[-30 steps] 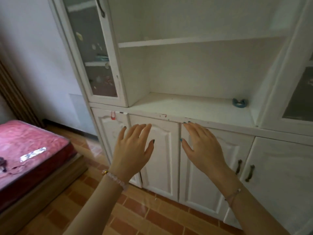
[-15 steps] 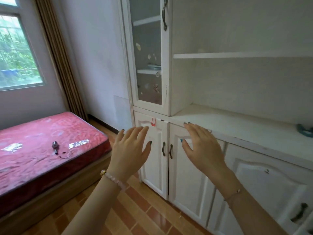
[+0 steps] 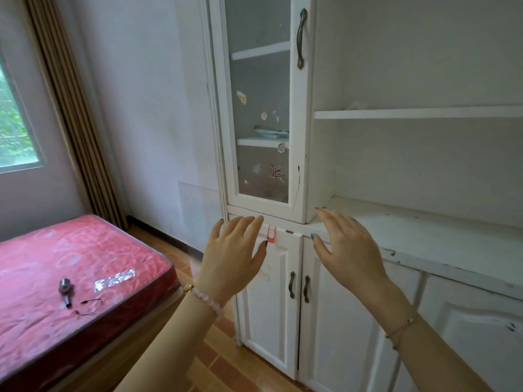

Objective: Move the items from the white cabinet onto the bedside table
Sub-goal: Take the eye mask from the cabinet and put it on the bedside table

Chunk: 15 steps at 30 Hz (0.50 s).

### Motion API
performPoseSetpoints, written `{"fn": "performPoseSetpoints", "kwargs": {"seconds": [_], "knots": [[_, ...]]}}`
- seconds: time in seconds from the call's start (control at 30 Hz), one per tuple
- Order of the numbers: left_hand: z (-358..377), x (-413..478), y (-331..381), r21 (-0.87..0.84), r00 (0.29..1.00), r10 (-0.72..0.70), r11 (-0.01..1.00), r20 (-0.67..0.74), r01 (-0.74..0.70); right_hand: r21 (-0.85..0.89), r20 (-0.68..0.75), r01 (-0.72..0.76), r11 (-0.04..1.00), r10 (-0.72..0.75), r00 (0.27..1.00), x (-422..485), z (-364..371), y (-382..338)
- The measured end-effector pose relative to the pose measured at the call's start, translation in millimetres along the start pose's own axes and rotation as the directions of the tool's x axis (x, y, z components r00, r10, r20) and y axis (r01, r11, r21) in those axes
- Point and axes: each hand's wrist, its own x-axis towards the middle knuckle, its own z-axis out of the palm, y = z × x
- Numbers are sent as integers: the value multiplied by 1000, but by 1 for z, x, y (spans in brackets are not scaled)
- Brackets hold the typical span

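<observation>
White cabinet (image 3: 396,171): open ledge (image 3: 430,233), front edge chipped.
Sticker (image 3: 271,234): red-white, on the cabinet just below its glass door (image 3: 261,80) (print unreadable).
Dish (image 3: 270,133): pale blue, shelved behind that door.
Left hand (image 3: 233,258): before the cabinet, fingers spread, empty.
Right hand (image 3: 349,254): fingers straight, empty, tips at the ledge corner.
Floor (image 3: 215,360): tiled strip between cabinet and red mattress (image 3: 70,264).

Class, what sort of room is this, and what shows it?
Probably a home bedroom: a red mattress near a window with a striped curtain, and a white cabinet with a glass door.
</observation>
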Motion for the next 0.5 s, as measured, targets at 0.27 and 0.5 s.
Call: {"fn": "performPoseSetpoints", "kwargs": {"seconds": [0.27, 0.5], "knots": [[26, 67, -29, -52, 991, 110, 992, -73, -114, -41, -17, -46, 998, 45, 999, 63, 16, 2], [58, 129, -39, -4, 958, 230, 972, -169, -234, -29, -49, -50, 998, 48, 998, 118, 34, 30]]}}
